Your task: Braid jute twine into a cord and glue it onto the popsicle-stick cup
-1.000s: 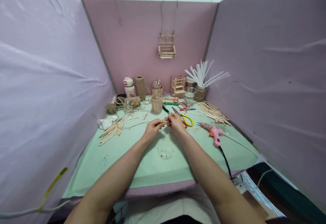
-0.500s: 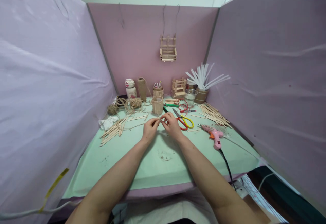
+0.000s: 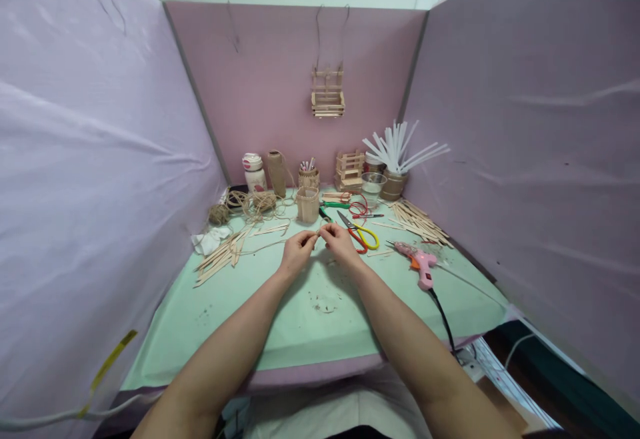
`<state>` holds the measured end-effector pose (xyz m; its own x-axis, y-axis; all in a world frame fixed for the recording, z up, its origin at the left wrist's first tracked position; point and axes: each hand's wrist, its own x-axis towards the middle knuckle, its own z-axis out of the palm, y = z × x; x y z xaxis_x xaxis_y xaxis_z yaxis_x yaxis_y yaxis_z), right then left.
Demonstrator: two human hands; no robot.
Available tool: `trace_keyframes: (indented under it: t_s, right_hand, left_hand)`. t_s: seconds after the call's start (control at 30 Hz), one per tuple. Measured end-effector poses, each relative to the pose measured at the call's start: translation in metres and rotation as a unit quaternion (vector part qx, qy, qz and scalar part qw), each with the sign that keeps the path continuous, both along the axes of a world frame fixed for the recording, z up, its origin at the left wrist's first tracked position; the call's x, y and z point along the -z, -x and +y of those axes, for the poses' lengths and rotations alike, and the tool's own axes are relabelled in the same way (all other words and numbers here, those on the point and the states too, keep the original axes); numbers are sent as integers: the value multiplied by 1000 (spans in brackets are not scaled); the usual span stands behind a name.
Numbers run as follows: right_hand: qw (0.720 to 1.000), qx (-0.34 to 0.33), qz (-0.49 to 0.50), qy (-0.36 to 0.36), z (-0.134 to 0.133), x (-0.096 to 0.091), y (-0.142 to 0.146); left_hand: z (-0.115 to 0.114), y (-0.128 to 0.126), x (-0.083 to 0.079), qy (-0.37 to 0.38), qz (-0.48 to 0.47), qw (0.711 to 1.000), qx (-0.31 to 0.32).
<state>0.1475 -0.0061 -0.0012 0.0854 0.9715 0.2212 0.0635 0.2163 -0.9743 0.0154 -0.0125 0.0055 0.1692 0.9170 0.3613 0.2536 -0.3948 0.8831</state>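
My left hand (image 3: 298, 250) and my right hand (image 3: 341, 243) meet above the middle of the green table mat (image 3: 280, 322). Both are pinched closed on a thin strand of twine (image 3: 319, 232) stretched between the fingertips. A loose length of twine (image 3: 260, 247) trails left from my left hand across the mat. Just behind the hands stands a small holder made of wooden sticks (image 3: 307, 204). Scissors with a yellow and a red handle (image 3: 359, 233) lie right beside my right hand.
A pink glue gun (image 3: 419, 262) with a black cord lies at the right. Piles of wooden sticks (image 3: 224, 256) (image 3: 419, 220), tangled twine (image 3: 253, 202), a twine spool (image 3: 275, 172), a white jar (image 3: 254, 171), stick crates (image 3: 350, 170) and a cup of white glue sticks (image 3: 396, 158) line the back. Purple panels wall three sides.
Both hands have stayed pinched together on the twine and shifted slightly away from me; the fingers have worked a little. Nothing on the table has moved.
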Motion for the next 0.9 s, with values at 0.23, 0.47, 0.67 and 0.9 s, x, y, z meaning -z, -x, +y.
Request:
trace_keyframes:
  t_s: [0.23, 0.47, 0.67, 0.9]
  right_hand:
    - [998, -1, 45, 52, -2, 0, 1]
    - [998, -11, 61, 14, -3, -1, 5]
    - [973, -84, 201, 74, -4, -1, 7]
    - [984, -38, 154, 83, -1, 4, 3]
  left_hand:
    - [1, -1, 5, 19, -23, 999, -19]
    - [4, -2, 5, 33, -37, 999, -16]
    - [6, -3, 8, 49, -48, 998, -9]
    - [2, -4, 7, 21, -3, 1000, -12]
